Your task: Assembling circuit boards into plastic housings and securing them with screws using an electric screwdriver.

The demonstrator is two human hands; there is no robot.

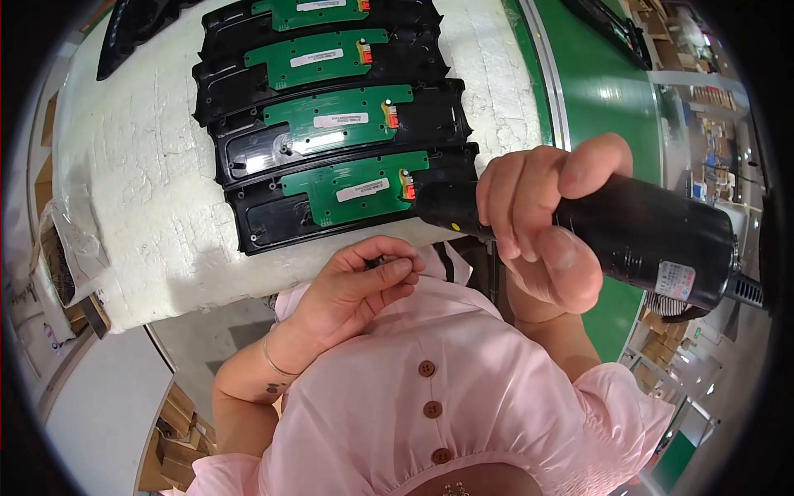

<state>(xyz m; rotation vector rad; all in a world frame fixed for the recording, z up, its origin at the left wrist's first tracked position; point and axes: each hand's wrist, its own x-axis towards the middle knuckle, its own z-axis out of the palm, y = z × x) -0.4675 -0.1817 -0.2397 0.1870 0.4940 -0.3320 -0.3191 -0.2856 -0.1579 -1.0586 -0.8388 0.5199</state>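
Observation:
My right hand [542, 223] is wrapped around a black electric screwdriver [653, 236] with a cord at its rear end. The tool lies almost level, its front end pointing left at the nearest green circuit board [364, 190], close to a red and white connector [407, 185]. Whether the tip touches anything is hidden. That board sits in a curved black plastic housing [273, 227]. Just below the housing's near edge, my left hand [360, 285] is curled with thumb and fingers together. Something small and dark shows between them, too small to name.
More black housings with green boards [339, 120] line up behind the nearest one on a white foam block [149, 190]. A green work surface [616, 107] with a metal rail runs along the right. A clear plastic bag [78, 248] hangs at the foam's left edge.

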